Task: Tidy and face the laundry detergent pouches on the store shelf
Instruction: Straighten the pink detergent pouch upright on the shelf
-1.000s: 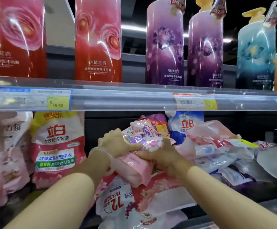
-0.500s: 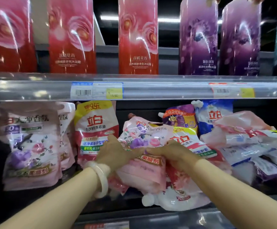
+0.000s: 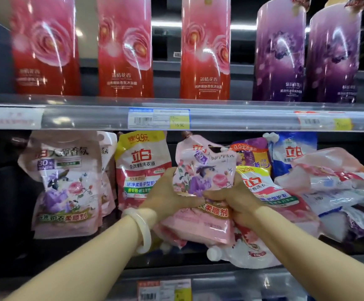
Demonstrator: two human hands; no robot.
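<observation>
Two hands on one item. Left hand [image 3: 168, 198], white bangle [image 3: 143, 231] at the wrist, is clamped on the left flank of a pink floral pouch [image 3: 200, 192]; right hand [image 3: 235, 199] is clamped on its right flank, the thumbs nearly meeting across the printed face.

Item: pink floral pouch, held upright and slightly tilted, face to the aisle, at the front edge of the lower shelf [image 3: 198, 272], midway along it. Film visibly creased and dented under the fingers; judged soft-walled, liquid-filled, fairly heavy, contents liable to slosh downward. Glossy film, judged slippery. Recommended hold: both sides at mid-height, as now, or one hand under the base gusset; the thin top handle cut-out looks prone to folding.

Beneath and right of it: a red-and-yellow pouch [image 3: 263, 187] lying slanted, and a white pouch [image 3: 248, 253] with its cap overhanging the front edge.

Toward the right end: a heap of fallen pouches [image 3: 333, 185], mixed pink, white and purple, none faced.

Toward the left end: a matching floral pouch [image 3: 66, 185] and a red-and-yellow standing pouch [image 3: 141, 166], both upright and faced.

Above: price rail [image 3: 159, 118]; upper shelf bearing red bottles [image 3: 124, 46] and purple bottles [image 3: 279, 51].
</observation>
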